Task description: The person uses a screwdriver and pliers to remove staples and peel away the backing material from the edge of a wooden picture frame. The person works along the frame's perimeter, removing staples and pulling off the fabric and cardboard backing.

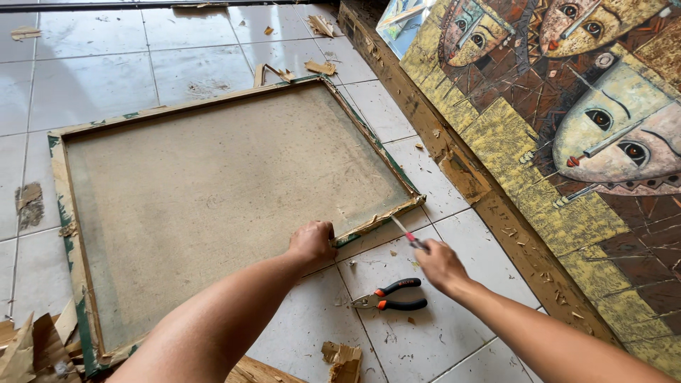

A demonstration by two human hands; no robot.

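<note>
A large canvas stretched face-down on a wooden frame [213,198] lies flat on the white tiled floor [92,78], its raw beige back up and green paint showing along the folded edges. Its long axis runs from the lower left up toward the upper right, and the near long edge slants across in front of me.

My left hand [311,241] rests fisted on that near edge, pressing down on the wood close to the right-hand corner [415,202], fingers curled together on the frame rail. Below and to the right of it, a pair of pliers with black and orange handles [390,298] lies loose on the tile between my two forearms, touched by neither.

My right hand [440,264] is clamped around a thin tool with a red grip and a pale metal shaft [406,232]; the shaft points up and left, its tip reaching the torn, splintered edge just beside the corner. So the corner lies up and left of my right hand, and just right of my left hand; the right hand holds the tool nearest to it.

Further right, a painted panel of stylised faces in yellow and brown [567,128] leans along a rough wooden beam [454,156], well apart from both hands. Scraps of torn cardboard litter the floor.
</note>
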